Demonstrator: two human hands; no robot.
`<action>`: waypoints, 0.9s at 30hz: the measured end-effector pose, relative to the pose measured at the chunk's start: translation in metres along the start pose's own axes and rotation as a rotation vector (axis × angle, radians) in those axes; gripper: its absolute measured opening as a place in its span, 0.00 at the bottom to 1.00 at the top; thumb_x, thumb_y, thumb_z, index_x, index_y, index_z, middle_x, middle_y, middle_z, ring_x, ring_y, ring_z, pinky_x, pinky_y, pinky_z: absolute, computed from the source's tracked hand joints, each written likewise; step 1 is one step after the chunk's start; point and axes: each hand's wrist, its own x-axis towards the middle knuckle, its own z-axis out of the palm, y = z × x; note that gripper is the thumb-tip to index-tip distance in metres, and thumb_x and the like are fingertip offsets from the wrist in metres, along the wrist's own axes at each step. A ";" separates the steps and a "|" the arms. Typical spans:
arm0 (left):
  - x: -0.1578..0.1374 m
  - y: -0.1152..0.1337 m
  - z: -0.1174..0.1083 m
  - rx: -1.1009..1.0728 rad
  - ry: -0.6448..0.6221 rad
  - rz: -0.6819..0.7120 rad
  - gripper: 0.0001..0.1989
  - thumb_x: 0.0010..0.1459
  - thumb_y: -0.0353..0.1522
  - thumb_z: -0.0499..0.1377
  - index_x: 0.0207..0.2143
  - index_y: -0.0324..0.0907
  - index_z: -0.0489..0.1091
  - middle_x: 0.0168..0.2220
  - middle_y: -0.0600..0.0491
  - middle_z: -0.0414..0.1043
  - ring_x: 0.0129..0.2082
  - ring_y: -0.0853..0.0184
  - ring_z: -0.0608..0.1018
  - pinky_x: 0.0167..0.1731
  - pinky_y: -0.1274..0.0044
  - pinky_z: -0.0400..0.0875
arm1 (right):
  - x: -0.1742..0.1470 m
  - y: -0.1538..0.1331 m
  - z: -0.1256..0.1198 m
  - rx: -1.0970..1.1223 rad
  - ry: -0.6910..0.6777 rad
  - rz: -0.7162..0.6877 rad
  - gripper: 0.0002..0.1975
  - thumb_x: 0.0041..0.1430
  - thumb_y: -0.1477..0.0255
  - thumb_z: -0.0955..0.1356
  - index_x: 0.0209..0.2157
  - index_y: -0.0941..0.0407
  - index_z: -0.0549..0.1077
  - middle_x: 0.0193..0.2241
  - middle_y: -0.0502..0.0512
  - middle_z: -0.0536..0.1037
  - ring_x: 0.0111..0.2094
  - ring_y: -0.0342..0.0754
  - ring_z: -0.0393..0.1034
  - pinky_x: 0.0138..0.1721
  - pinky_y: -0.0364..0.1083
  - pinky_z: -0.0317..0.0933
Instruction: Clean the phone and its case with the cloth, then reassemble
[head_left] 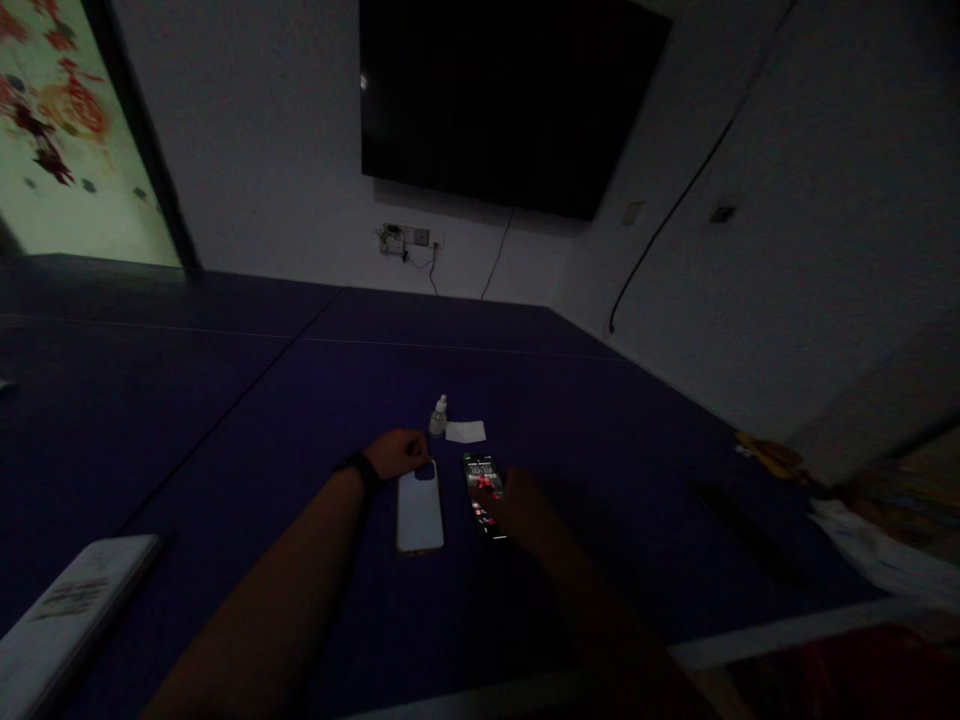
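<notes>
A smartphone with its screen lit, showing a clock and a red picture, lies on the dark blue surface. My right hand is at its right side, one finger reaching across the screen; the dimness hides most of its grip. To the left lies a pale phone case with a dark rim and a camera cutout at its top. My left hand, wearing a dark wristband, has its fingers curled at the case's upper edge. A small clear bottle with a white dropper top stands just beyond, beside a white paper piece.
A white box-like object lies at the lower left. On the right are a dark flat object and white crumpled material. Behind the blue surface, a large dark television hangs above wall sockets. The room is dim.
</notes>
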 end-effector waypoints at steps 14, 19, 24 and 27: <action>-0.003 0.009 0.000 0.031 0.092 0.015 0.12 0.64 0.39 0.62 0.41 0.39 0.74 0.39 0.51 0.75 0.36 0.66 0.77 0.39 0.71 0.74 | -0.012 -0.021 0.016 -0.201 0.036 0.016 0.29 0.57 0.54 0.70 0.51 0.61 0.72 0.53 0.74 0.73 0.54 0.66 0.71 0.50 0.53 0.64; -0.007 0.022 -0.004 0.015 0.145 0.038 0.08 0.53 0.37 0.65 0.27 0.44 0.72 0.23 0.57 0.69 0.25 0.68 0.69 0.28 0.76 0.58 | -0.013 -0.020 0.010 -0.194 0.007 0.013 0.31 0.57 0.50 0.69 0.51 0.62 0.73 0.53 0.75 0.74 0.53 0.68 0.72 0.48 0.55 0.65; -0.008 0.025 -0.004 0.021 0.148 0.026 0.08 0.51 0.38 0.64 0.26 0.44 0.72 0.23 0.56 0.69 0.24 0.67 0.68 0.28 0.76 0.56 | 0.012 -0.008 -0.014 -0.132 -0.016 -0.009 0.34 0.62 0.46 0.65 0.53 0.62 0.71 0.51 0.73 0.77 0.51 0.64 0.75 0.48 0.54 0.66; -0.008 0.025 -0.005 0.032 0.136 0.018 0.08 0.51 0.39 0.63 0.27 0.43 0.72 0.23 0.57 0.68 0.25 0.68 0.68 0.27 0.76 0.57 | 0.044 -0.002 -0.027 -0.088 -0.019 -0.025 0.25 0.68 0.53 0.64 0.51 0.60 0.74 0.50 0.68 0.78 0.53 0.59 0.74 0.51 0.52 0.66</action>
